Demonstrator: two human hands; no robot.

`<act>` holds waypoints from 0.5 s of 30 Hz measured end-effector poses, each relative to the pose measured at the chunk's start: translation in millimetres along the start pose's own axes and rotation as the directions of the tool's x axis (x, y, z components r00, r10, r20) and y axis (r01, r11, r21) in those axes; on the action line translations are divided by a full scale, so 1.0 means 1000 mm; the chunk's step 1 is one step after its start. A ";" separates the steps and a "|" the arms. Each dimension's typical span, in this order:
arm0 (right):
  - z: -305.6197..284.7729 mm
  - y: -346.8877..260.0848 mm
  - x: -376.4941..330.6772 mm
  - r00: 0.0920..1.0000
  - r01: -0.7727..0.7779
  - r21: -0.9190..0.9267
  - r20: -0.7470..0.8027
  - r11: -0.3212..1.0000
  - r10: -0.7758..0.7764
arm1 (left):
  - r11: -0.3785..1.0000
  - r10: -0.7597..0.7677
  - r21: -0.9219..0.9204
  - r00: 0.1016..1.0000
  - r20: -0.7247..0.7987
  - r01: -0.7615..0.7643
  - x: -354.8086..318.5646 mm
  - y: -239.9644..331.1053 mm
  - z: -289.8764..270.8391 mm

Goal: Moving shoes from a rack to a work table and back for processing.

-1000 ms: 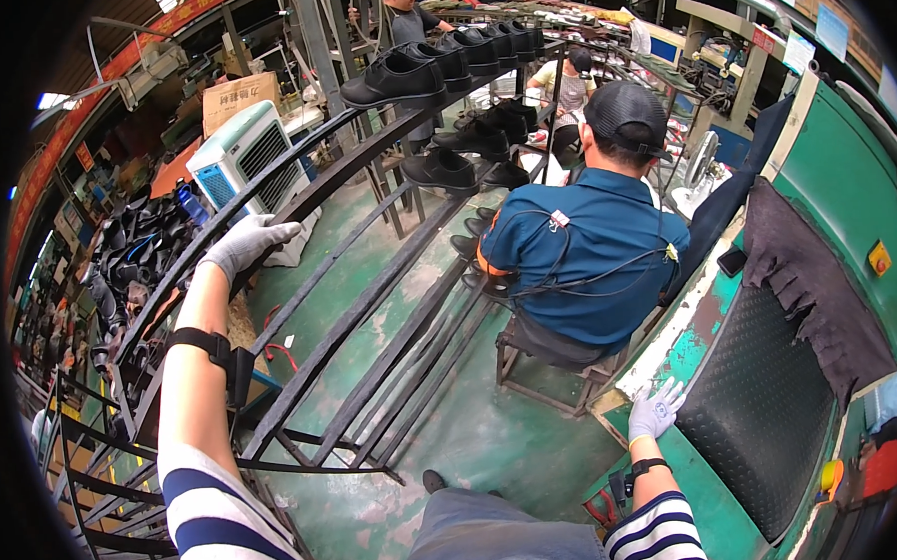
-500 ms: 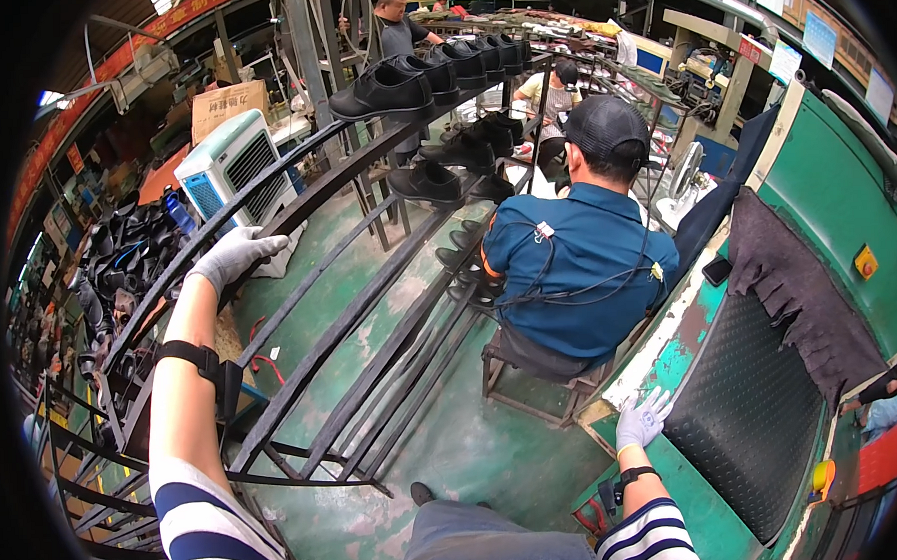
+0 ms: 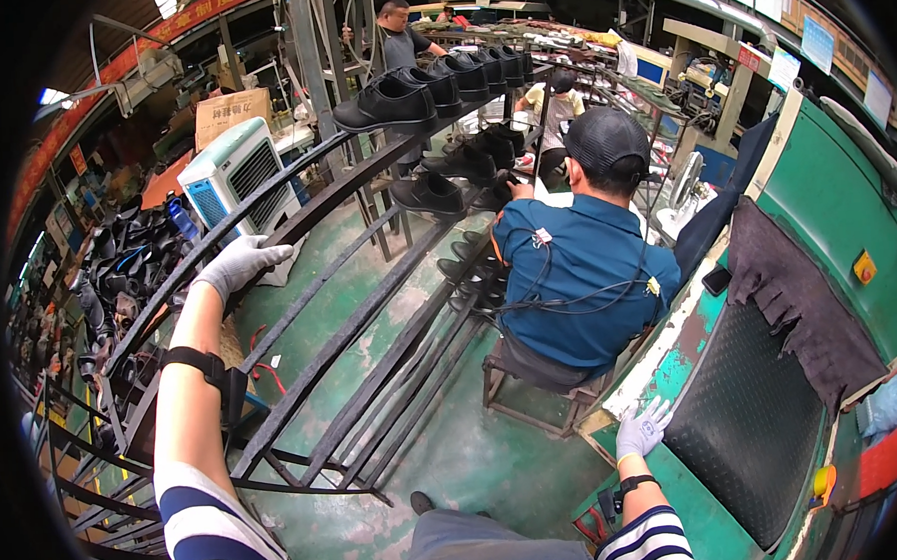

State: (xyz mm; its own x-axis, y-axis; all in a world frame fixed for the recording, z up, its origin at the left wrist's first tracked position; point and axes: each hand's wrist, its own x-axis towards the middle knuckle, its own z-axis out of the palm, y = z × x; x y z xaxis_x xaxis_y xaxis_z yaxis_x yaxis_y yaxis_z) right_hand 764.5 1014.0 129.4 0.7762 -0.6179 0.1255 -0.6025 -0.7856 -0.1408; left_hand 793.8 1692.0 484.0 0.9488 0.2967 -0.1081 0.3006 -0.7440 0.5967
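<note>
Gloved in grey-white, my left hand [image 3: 234,267] is closed around the upper dark metal rail [image 3: 315,202] of a long shoe rack. Farther along that rack, black shoes [image 3: 389,102] stand in a row on the top tier, and more black shoes [image 3: 427,194] sit on the tiers below. My right hand [image 3: 643,429], in a white glove, lies flat with fingers apart on the edge of a green machine bench [image 3: 668,483]. It holds nothing. Beside it is a black textured mat [image 3: 750,422].
A person in a blue shirt [image 3: 583,264] sits on a low stool [image 3: 523,377] between rack and bench. A dark cloth [image 3: 799,295] and a phone [image 3: 716,279] lie on the bench. An air cooler [image 3: 239,179] stands beyond the rack. Other people work farther back.
The seated person's left arm has reached out toward the shoes on the rack. My left hand stays on the rail, and my right hand stays on the bench edge. The view has shifted slightly.
</note>
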 end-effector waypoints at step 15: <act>0.003 0.000 0.001 1.000 -0.002 -0.024 -0.003 1.000 0.002 | 1.000 -0.009 0.010 1.000 -0.012 0.009 0.005 -0.006 0.000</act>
State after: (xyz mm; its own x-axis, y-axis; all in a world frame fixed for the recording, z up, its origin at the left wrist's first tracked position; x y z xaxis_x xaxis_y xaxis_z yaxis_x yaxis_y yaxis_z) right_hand 766.1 1013.0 126.7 0.7744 -0.6196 0.1280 -0.6085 -0.7848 -0.1175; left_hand 796.8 1698.1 480.2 0.9449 0.3105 -0.1037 0.3101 -0.7475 0.5875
